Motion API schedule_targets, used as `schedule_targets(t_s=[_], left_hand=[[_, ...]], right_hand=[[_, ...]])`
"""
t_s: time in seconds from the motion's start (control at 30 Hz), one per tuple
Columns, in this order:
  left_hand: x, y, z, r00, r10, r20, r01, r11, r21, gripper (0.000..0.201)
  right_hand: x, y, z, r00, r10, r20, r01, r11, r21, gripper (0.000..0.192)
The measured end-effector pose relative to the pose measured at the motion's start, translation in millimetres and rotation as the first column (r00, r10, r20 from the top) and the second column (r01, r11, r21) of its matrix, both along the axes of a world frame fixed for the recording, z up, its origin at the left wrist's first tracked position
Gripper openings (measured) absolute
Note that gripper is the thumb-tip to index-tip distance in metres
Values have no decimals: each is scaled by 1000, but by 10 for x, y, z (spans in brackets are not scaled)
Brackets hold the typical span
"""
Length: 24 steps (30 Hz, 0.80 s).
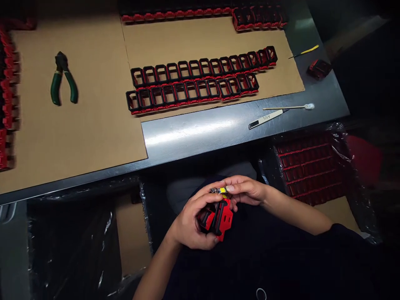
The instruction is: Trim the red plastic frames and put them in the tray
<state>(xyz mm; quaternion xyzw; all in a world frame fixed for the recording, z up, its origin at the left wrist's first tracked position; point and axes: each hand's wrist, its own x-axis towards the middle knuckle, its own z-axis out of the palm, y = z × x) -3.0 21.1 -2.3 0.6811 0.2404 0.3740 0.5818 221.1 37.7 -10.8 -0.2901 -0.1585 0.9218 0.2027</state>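
My left hand (192, 218) is wrapped round a red and black plastic housing (225, 221), held over my lap below the table edge. The housing is tilted, and its near side is partly hidden by my fingers and thumb. At the top of the housing, my right hand (246, 190) pinches a small yellow tool with a metal end (222, 190). Its exact kind is too small to make out. The metal end points left, close to my left index finger, and I cannot tell whether it touches the housing.
Two rows of black and red housings (175, 92) stand on cardboard (103, 125). Green-handled pliers (64, 79) lie left. A cotton swab (287, 107), tweezers (265, 119), a yellow-handled tool (308, 51) and a loose housing (319, 68) lie right. Plastic-lined boxes (278, 150) stand below.
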Motion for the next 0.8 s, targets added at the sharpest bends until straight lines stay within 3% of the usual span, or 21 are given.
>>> schedule_targets(t_s=[0.1, 0.17, 0.2, 0.23, 0.3, 0.37, 0.43, 0.6, 0.8], left_hand=[[-24, 21, 45, 998, 7, -68, -5, 1000, 24, 67], [-48, 16, 82, 983, 96, -153, -85, 993, 80, 68], [-59, 8, 99, 969, 152, -196, -131, 984, 117, 68], [-68, -3, 113, 951, 204, -234, -171, 973, 157, 69], [-72, -33, 122, 917, 287, -278, -226, 946, 232, 70], [-56, -63, 102, 898, 340, -278, -261, 922, 286, 71], [-25, -88, 62, 882, 387, -268, -298, 900, 319, 70], [46, -114, -7, 855, 446, -266, -348, 872, 343, 68], [43, -134, 2, 838, 485, -251, -379, 847, 372, 67]], right_hand=[[60, -20, 1, 996, -13, 85, 10, 999, 38, 42], [130, -48, 48, 955, -131, 265, 70, 972, 226, 36], [170, -69, 89, 906, -219, 363, 74, 925, 373, 31], [210, -93, 139, 843, -312, 437, 36, 844, 534, 27], [269, -145, 251, 741, -474, 476, -129, 596, 793, 24], [282, -189, 352, 728, -544, 418, -268, 335, 903, 29], [248, -214, 414, 757, -553, 348, -305, 173, 937, 30], [133, -200, 405, 766, -587, 262, -301, 32, 953, 10], [106, -162, 397, 769, -596, 232, -309, -29, 951, 5]])
